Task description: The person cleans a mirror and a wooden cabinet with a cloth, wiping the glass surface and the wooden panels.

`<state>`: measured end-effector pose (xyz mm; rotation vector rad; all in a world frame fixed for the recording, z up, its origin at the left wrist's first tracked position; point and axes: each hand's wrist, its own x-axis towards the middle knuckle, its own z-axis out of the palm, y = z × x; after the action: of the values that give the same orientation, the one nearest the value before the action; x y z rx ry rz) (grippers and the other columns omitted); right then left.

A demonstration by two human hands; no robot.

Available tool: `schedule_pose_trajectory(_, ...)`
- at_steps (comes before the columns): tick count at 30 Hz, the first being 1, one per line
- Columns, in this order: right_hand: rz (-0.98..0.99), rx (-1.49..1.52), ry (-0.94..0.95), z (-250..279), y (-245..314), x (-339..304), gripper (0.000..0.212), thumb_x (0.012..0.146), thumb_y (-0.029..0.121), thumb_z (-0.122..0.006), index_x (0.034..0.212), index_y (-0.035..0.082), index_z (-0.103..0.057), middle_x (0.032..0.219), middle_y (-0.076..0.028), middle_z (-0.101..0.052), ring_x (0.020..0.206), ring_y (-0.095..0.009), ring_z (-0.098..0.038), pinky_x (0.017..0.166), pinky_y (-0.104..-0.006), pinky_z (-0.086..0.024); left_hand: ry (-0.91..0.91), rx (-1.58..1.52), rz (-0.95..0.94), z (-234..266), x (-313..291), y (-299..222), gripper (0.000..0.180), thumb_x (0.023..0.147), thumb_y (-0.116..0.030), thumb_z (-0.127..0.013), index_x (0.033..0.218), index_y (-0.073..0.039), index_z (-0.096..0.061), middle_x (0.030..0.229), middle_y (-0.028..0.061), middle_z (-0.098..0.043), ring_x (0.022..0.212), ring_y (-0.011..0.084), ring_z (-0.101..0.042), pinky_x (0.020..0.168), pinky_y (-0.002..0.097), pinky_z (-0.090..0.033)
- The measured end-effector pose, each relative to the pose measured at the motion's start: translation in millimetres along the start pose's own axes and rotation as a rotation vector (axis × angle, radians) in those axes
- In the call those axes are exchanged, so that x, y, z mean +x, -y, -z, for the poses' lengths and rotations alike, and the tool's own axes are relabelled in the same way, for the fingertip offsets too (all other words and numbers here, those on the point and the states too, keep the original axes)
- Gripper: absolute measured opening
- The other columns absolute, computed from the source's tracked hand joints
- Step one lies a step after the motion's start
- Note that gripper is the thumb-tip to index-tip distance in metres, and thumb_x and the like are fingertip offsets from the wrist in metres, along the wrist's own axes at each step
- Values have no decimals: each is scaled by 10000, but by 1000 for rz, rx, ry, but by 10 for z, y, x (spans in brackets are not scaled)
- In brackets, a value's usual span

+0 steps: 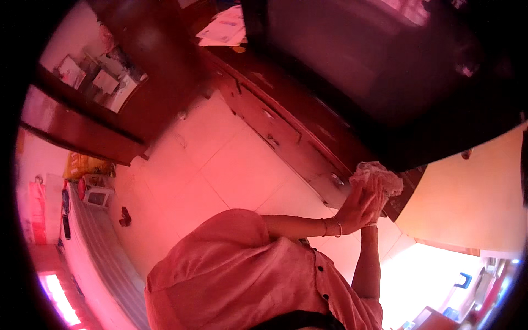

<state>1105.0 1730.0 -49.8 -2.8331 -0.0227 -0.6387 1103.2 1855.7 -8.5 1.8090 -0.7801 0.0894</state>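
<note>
both hands, left hand (355,206) and right hand (377,201), fingers seemingly pressed together around one crumpled cloth (379,176).

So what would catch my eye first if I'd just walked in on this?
Probably the two hands pressed together around a crumpled cloth right of centre, left hand and right hand both gripping it against the dark wooden cabinet. Above looms a big dark screen, with pale floor tiles spreading below.
</note>
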Motion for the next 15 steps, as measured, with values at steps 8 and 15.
schedule_pose_trajectory(8, 259, -166, 34, -1033, 1032, 1332, 616, 905, 326, -508, 1449, 134, -291, 1487, -68, -323, 1364, -280, -315, 1013, -454, -351, -288, -59, 249, 1161, 427, 1035, 779, 814, -144, -574, 1475, -81, -166, 1511, 287, -16, 1378, 508, -103, 1136, 488, -181)
schedule_pose_trajectory(15, 395, -716, 198, -1775, 1645, 2036, 582, 899, 285, -482, 1429, 141, -288, 1486, -82, -279, 1344, -289, -302, 1006, -427, -366, -370, -34, 422, 2045, 556, 1673, 954, 785, -200, -646, 1479, -15, -19, 1510, 267, -114, 1406, 422, -125, 1122, 419, -266)
